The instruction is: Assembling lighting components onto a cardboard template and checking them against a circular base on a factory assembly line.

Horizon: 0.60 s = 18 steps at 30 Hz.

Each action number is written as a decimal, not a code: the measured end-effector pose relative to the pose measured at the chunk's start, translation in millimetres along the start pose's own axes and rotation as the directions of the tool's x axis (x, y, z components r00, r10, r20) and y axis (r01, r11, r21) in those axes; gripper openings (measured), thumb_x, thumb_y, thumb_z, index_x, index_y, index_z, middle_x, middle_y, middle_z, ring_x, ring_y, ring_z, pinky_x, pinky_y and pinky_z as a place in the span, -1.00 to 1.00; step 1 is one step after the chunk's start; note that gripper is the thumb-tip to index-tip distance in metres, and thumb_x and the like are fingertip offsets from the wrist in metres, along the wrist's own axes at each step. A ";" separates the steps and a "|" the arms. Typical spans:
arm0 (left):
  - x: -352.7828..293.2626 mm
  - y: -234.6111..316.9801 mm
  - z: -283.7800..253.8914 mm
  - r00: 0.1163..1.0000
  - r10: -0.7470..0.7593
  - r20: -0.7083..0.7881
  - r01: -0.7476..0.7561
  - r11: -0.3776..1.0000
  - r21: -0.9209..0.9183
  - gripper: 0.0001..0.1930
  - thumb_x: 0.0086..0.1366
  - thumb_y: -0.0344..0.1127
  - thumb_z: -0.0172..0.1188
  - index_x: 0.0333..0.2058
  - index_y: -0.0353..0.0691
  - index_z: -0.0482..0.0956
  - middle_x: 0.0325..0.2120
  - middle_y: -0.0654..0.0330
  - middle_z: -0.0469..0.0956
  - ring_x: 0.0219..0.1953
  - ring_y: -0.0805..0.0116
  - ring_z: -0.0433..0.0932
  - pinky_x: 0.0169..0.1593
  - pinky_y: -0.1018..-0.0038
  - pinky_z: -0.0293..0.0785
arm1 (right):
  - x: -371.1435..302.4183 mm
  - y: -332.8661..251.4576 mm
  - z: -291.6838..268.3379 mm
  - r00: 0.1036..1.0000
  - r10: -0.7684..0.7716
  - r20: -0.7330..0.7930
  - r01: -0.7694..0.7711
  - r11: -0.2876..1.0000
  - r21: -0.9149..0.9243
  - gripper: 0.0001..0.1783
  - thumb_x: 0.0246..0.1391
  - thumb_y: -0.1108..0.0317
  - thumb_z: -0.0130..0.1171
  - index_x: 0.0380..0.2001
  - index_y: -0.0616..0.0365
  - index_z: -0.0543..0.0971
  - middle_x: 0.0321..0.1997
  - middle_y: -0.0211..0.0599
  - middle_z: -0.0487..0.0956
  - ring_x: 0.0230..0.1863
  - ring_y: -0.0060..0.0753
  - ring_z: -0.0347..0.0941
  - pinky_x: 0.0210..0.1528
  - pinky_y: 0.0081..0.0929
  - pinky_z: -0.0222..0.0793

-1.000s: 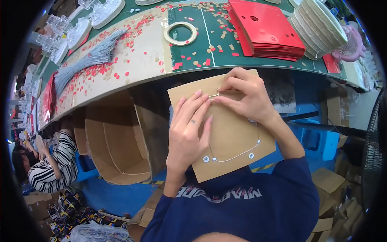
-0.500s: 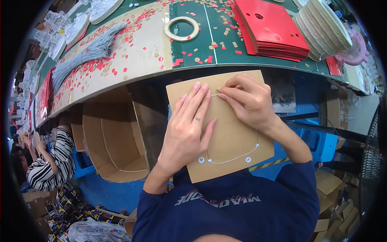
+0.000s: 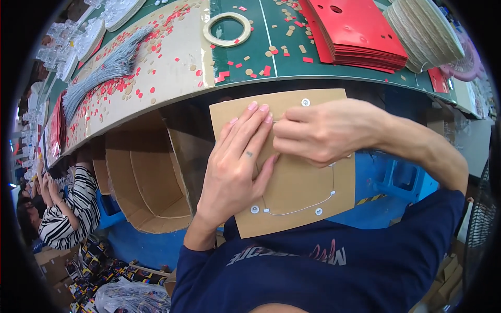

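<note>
A brown kraft-card sheet (image 3: 308, 182) lies in front of my body, its far edge near the table's edge. White round buttons (image 3: 319, 212) are fixed on it, and a white string (image 3: 300, 210) with small end clips curves between them near the lower edge. Flat on the card's left part rests my left hand (image 3: 235, 164), fingers stretched out and pressing down. My right hand (image 3: 326, 133) is closed in a pinch beside the left fingertips, on a short piece of string at the card's upper part. Its fingertips mostly hide that string.
Across the table lie a tape roll (image 3: 227, 29), a stack of red sheets (image 3: 360, 36), a string spool (image 3: 425, 31), a bundle of grey ties (image 3: 107, 70) and red and brown scraps. Below is an open cardboard box (image 3: 148, 172). A person in striped clothing (image 3: 73, 208) sits left.
My right wrist has turned over and its forearm has swung up and outward, uncovering a button at the top of the card. My left hand stays pressed on the card.
</note>
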State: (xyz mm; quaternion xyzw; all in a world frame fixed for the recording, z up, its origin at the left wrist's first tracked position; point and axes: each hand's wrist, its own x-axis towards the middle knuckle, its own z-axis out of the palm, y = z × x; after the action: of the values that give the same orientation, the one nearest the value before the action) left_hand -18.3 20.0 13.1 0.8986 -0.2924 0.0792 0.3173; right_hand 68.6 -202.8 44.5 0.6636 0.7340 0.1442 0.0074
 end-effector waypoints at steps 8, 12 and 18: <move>4.6 8.2 -1.0 0.999 -0.043 0.026 0.044 0.998 -0.042 -0.35 0.10 -0.51 0.33 0.24 -0.26 0.50 0.26 -0.05 0.43 0.36 -0.07 0.35 0.35 0.05 0.28 | -27.3 -8.0 26.6 0.674 0.736 -0.067 -0.473 0.499 0.726 -0.79 -0.14 0.43 0.52 -0.38 0.14 0.70 -0.15 -0.31 0.59 -0.14 -0.26 0.51 -0.12 -0.37 0.49; 2.9 7.5 -3.1 0.997 -0.032 0.072 0.032 0.999 0.009 -0.34 0.12 -0.51 0.31 0.26 -0.13 0.51 0.28 -0.05 0.40 0.38 -0.08 0.33 0.34 0.02 0.27 | -24.6 -14.3 27.1 0.586 0.810 -0.031 -0.519 0.404 0.753 -0.72 -0.20 0.35 0.58 -0.40 0.15 0.69 -0.10 -0.33 0.60 -0.05 -0.28 0.51 -0.02 -0.35 0.49; 3.9 7.2 -1.2 0.997 -0.027 0.073 0.027 1.000 0.003 -0.37 0.14 -0.51 0.31 0.25 -0.28 0.49 0.30 -0.07 0.38 0.38 -0.09 0.32 0.35 0.02 0.26 | -20.2 -3.2 22.0 0.522 0.826 0.214 -0.552 0.136 0.823 -0.69 -0.14 0.34 0.56 -0.34 0.15 0.63 -0.07 -0.31 0.61 -0.01 -0.31 0.54 0.04 -0.41 0.46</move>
State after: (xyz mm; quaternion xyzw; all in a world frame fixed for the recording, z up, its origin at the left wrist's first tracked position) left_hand -19.2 14.3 19.1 0.9051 -0.2915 0.0422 0.3067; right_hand 72.4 -218.4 19.1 0.8145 0.3011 -0.1323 -0.4778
